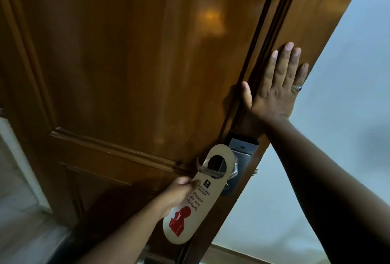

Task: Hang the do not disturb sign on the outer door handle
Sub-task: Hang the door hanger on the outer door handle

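Observation:
A beige do not disturb sign (191, 204) with a red figure and the words "Please do not disturb" is held up at the silver lever handle (207, 171). The lever shows through the sign's round hole. My left hand (176, 193) grips the sign at its left edge, thumb on the front. My right hand (278, 86) lies flat with fingers spread on the edge of the wooden door (126, 63), above the metal lock plate (242, 147).
The brown panelled door fills most of the view. A pale wall (337, 137) lies to the right of the door's edge. Light floor and a white frame (23, 171) show at the lower left.

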